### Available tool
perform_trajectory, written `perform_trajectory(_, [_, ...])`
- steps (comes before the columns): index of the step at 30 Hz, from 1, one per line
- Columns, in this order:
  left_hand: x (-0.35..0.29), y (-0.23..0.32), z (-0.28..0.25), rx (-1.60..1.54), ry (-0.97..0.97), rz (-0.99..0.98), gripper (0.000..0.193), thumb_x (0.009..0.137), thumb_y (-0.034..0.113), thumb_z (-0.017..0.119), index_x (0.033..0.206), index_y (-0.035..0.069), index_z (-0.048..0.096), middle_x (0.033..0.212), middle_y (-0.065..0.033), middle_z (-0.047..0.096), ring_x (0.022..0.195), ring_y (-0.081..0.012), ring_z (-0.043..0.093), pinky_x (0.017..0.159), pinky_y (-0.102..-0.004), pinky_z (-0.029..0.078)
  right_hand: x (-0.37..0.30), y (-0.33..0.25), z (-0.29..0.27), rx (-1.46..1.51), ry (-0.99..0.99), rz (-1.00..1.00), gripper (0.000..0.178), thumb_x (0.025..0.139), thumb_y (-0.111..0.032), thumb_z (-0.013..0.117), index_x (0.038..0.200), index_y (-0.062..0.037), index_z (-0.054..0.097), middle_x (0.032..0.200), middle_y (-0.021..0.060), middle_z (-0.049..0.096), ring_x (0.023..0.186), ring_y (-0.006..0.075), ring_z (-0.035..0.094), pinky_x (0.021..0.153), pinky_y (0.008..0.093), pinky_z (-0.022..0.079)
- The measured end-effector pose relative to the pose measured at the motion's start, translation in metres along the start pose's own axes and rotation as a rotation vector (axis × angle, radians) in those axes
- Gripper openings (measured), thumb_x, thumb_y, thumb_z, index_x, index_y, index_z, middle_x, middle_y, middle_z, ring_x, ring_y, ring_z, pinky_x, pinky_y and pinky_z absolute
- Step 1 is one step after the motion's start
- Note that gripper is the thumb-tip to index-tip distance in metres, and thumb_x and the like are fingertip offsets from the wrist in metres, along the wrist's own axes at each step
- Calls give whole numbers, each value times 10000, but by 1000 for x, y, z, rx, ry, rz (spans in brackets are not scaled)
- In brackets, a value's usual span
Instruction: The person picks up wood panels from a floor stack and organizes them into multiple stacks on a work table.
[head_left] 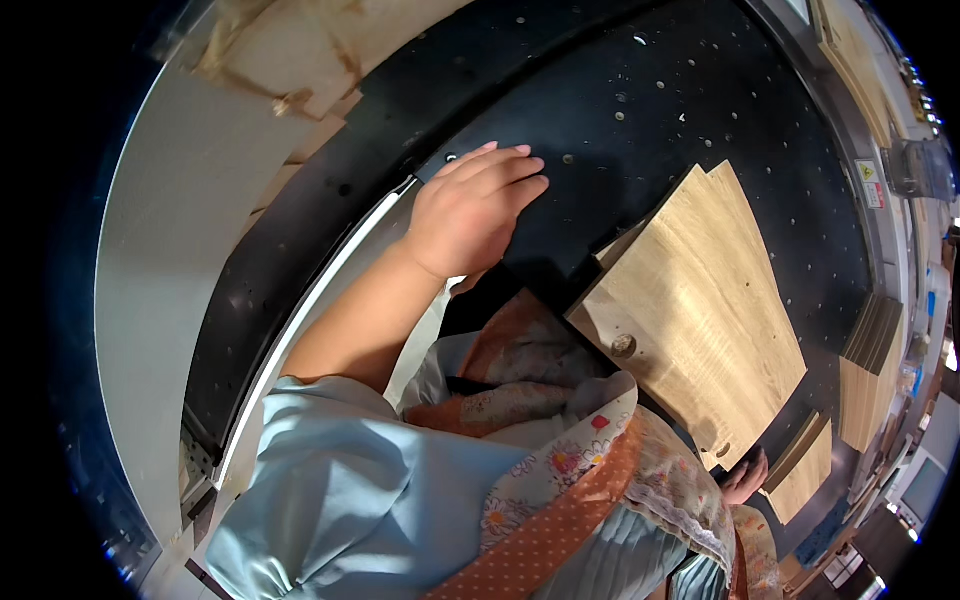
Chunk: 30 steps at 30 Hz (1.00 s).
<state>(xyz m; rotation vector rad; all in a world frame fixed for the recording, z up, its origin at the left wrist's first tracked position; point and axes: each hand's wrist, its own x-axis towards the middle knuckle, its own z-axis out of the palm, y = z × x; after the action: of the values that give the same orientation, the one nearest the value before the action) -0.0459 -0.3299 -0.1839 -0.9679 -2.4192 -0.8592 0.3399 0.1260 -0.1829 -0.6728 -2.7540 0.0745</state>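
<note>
My left hand [478,205] is over the black, hole-dotted table [620,65], back upward and fingers stretched out. It lies across the end of a pale panel with a white edge [345,245], which runs under my forearm; the thumb is mostly hidden. To its right, wood-grain boards [700,310] lie stacked and slightly fanned out, with a round hole near the closest corners. My right hand [745,478] shows only in part beside the near corner of these boards, its sleeve covering the rest. Whether it touches them is hidden.
A small stack of wood-grain pieces [803,468] lies right of my right hand. Another stack [870,375] stands farther right, at the table's edge. Long boards [852,65] and a clear plastic container [918,168] are at the far right. A large grey-white surface [165,260] curves along the left.
</note>
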Motion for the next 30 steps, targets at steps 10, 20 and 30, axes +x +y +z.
perform_trajectory(10, [9, 13, -7, 96, -151, -1, 322, 661, 37, 533, 967, 40, 635, 1125, -131, 586, 1115, -309, 530, 981, -440, 392, 2, -7, -5, 43, 16, 59, 340, 926, -134, 412, 1215, 19, 505, 1260, 193, 479, 1153, 352, 452, 985, 418, 344])
perform_trajectory(20, [19, 24, -10, 160, -236, -1, 328, 662, -24, 528, 972, 32, 616, 1112, -147, 554, 1102, -339, 505, 979, -473, 370, 6, -18, -11, 81, -2, 215, 354, 832, -89, 478, 1161, 26, 541, 1223, 216, 506, 1127, 383, 457, 982, 433, 345])
perform_trajectory(30, [18, 26, -4, 169, -234, -2, 309, 659, -43, 530, 951, 17, 613, 1102, -161, 545, 1104, -352, 499, 985, -488, 363, 6, -33, -21, 31, 3, 275, 356, 824, -79, 466, 1157, 26, 538, 1223, 213, 502, 1123, 392, 453, 982, 450, 343])
